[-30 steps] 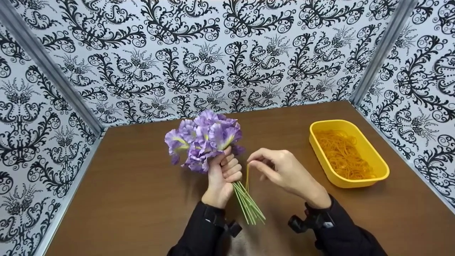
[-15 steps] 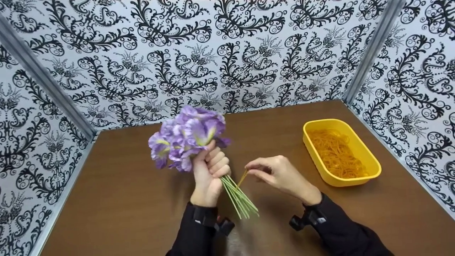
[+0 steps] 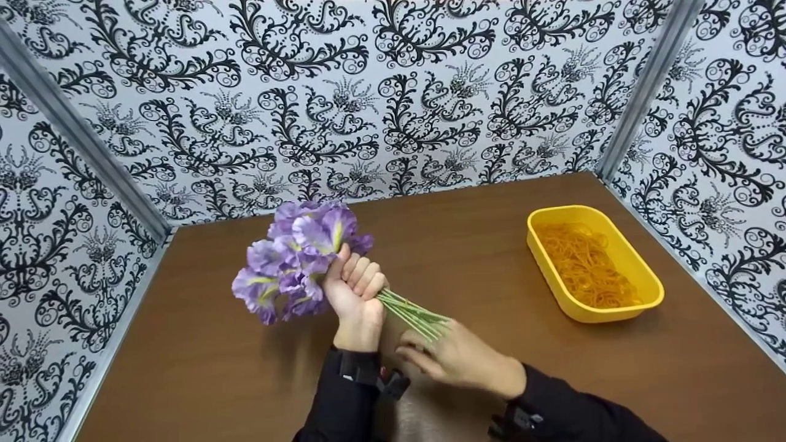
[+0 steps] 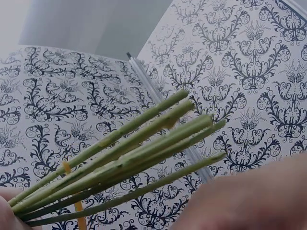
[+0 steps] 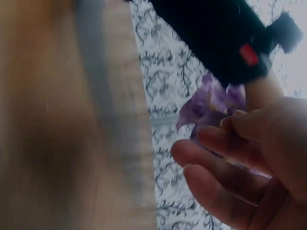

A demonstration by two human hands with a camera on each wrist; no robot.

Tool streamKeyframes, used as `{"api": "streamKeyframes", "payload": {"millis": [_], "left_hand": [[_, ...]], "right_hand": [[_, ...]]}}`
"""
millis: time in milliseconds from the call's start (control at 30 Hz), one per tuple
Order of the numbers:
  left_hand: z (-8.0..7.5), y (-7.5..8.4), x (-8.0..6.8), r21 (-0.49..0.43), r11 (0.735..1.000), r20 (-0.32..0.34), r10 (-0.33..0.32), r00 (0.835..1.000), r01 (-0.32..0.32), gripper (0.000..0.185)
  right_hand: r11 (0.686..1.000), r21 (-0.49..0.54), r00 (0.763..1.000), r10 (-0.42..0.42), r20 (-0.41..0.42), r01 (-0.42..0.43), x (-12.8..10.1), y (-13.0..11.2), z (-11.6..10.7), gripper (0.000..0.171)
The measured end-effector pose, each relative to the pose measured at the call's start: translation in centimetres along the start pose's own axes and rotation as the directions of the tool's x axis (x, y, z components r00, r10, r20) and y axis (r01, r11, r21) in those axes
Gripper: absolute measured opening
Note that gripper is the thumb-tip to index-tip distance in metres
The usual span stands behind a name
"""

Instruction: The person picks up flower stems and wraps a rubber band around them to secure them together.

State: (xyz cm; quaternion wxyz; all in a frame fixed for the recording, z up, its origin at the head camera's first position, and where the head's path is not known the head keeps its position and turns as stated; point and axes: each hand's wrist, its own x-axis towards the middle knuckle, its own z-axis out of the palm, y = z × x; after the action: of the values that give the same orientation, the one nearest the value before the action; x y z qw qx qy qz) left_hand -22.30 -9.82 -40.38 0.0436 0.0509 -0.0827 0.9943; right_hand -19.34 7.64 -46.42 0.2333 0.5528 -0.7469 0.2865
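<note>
My left hand [image 3: 356, 288] grips a bunch of purple irises [image 3: 301, 258] just below the blooms, thumb up against the petals. The green stems [image 3: 411, 313] stick out of the fist toward the lower right. A yellow rubber band [image 4: 79, 213] crosses the stems near the fist and runs down out of the left wrist view. At the stem ends my right hand [image 3: 460, 359] reaches in, partly overlapped by the stems. Its thumb and index fingertip come together in a pinch in the right wrist view; the pinched end of the band is hidden.
A yellow plastic tub [image 3: 638, 258] filled with loose rubber bands [image 3: 583, 264] stands on the right of the brown table [image 3: 215, 344]. Patterned black-and-white panels [image 3: 393, 92] enclose the table at the back and both sides.
The bunch has swung left and tilted, its stems now lying flatter. My right hand has moved from beside the stems, where it pulled the band out, down to beneath the stem ends.
</note>
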Motion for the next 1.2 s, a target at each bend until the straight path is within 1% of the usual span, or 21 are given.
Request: {"api": "streamKeyframes", "payload": {"millis": [67,167,267,367,433,533,667,733,833,967,1067,1200], "left_hand": [[-0.1,0.1,0.0,0.004,1.000,0.010,0.023,1.000,-0.023,0.045],[-0.1,0.2,0.1,0.006,0.999,0.017,0.045,0.999,-0.046,0.045],[-0.3,0.3,0.1,0.030,0.997,0.029,0.065,0.997,-0.066,0.045],[-0.6,0.3,0.3,0.060,0.994,0.055,0.083,0.995,-0.087,0.046],[-0.8,0.2,0.3,0.087,0.991,0.077,0.092,0.993,-0.098,0.048],[-1.1,0.0,0.4,0.162,0.980,0.096,0.096,0.991,-0.111,0.050],[-1.6,-0.5,0.5,0.297,0.948,0.090,0.095,0.991,-0.118,0.050],[-1.7,-0.9,0.4,0.350,0.931,0.080,0.082,0.993,-0.105,0.048],[-1.9,-1.6,0.1,0.433,0.898,0.058,0.062,0.996,-0.081,0.043],[-1.8,-2.5,-0.3,0.511,0.859,0.017,0.011,1.000,-0.018,0.043],[-1.7,-2.9,-0.5,0.515,0.856,0.000,-0.063,0.998,0.054,0.045],[-1.3,-3.1,-0.8,0.516,0.847,0.001,-0.153,0.988,0.130,0.046]], "right_hand": [[1.000,-0.030,0.999,-0.009,0.032,0.010,0.1,-0.7,-0.4,0.006],[1.000,-0.014,0.997,0.011,0.082,-0.010,0.3,-1.7,-1.1,0.006],[0.999,0.011,0.992,0.032,0.125,-0.034,0.6,-2.6,-1.9,0.005],[0.999,0.013,0.989,0.046,0.144,-0.049,0.8,-3.5,-2.9,0.006],[0.999,0.004,0.988,0.049,0.143,-0.050,0.8,-3.9,-3.6,0.006],[0.999,0.001,0.992,0.045,0.121,-0.045,0.9,-4.0,-4.7,0.003],[0.999,0.025,0.998,0.036,0.058,-0.037,0.9,-3.4,-5.8,0.004],[0.999,0.027,0.999,0.042,0.024,-0.043,1.0,-3.0,-6.3,0.006],[0.998,0.010,0.998,0.067,-0.016,-0.067,1.0,-2.2,-7.1,0.006],[0.993,-0.037,0.992,0.106,-0.064,-0.108,1.0,-0.9,-8.1,0.004],[0.988,-0.062,0.985,0.137,-0.109,-0.145,0.9,0.0,-8.7,0.006],[0.977,-0.051,0.967,0.194,-0.166,-0.205,0.7,1.0,-9.2,0.002]]}}
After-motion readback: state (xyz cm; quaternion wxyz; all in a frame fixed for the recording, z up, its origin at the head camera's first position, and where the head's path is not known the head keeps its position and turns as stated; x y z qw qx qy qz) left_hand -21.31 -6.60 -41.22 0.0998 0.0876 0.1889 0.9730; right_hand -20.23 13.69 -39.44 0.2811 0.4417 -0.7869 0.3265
